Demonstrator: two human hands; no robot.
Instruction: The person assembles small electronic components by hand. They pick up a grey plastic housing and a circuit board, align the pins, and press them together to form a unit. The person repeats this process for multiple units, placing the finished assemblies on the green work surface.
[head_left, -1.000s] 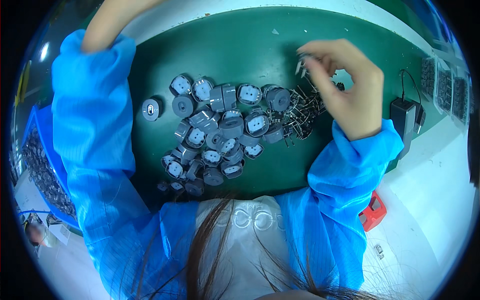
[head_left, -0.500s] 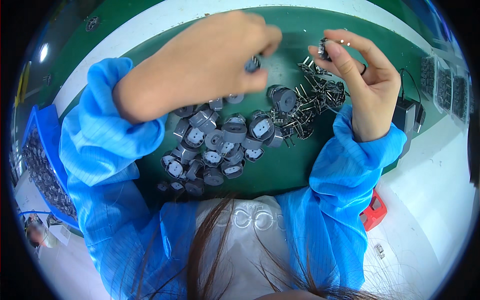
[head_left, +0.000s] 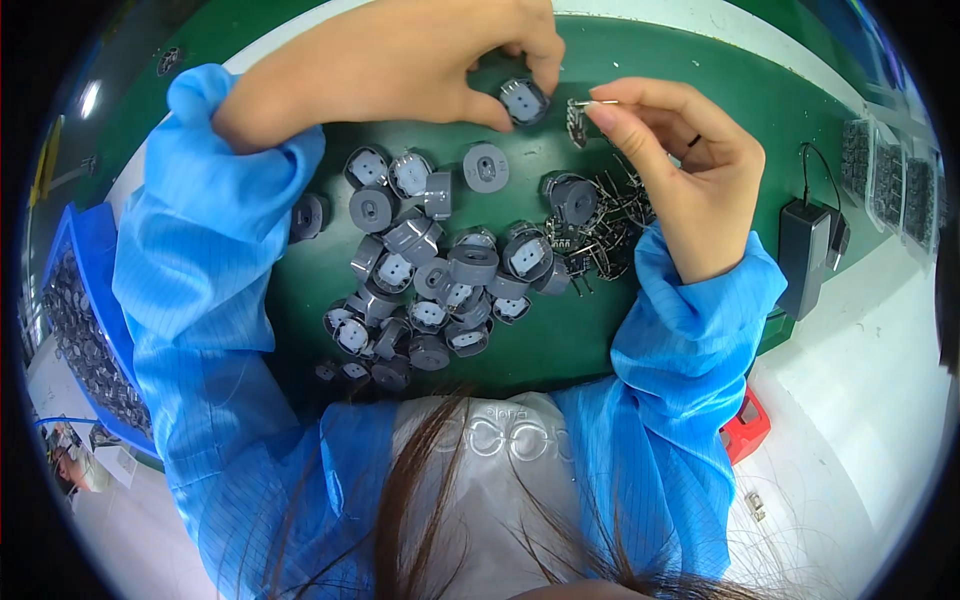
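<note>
My left hand (head_left: 400, 60) pinches one small grey round plastic housing (head_left: 524, 100) between thumb and fingers, its open face toward me. My right hand (head_left: 680, 170) holds a small dark part with thin metal pins (head_left: 580, 112) at its fingertips, a short gap to the right of that housing. Both are raised over a green mat (head_left: 680, 60). Below them lies a heap of several similar grey housings (head_left: 440, 270), and a tangle of small pinned parts (head_left: 600, 235) sits under my right wrist.
A blue bin (head_left: 75, 330) of dark parts stands at the left edge. A black adapter with a cable (head_left: 805, 255) lies on the right, with trays of dark parts (head_left: 885, 180) beyond it. A small red object (head_left: 745, 425) rests on the white bench.
My left hand swung in from the upper left and took up a grey housing. My right hand lifted a pinned part from the tangle and brought it left, close to the housing.
</note>
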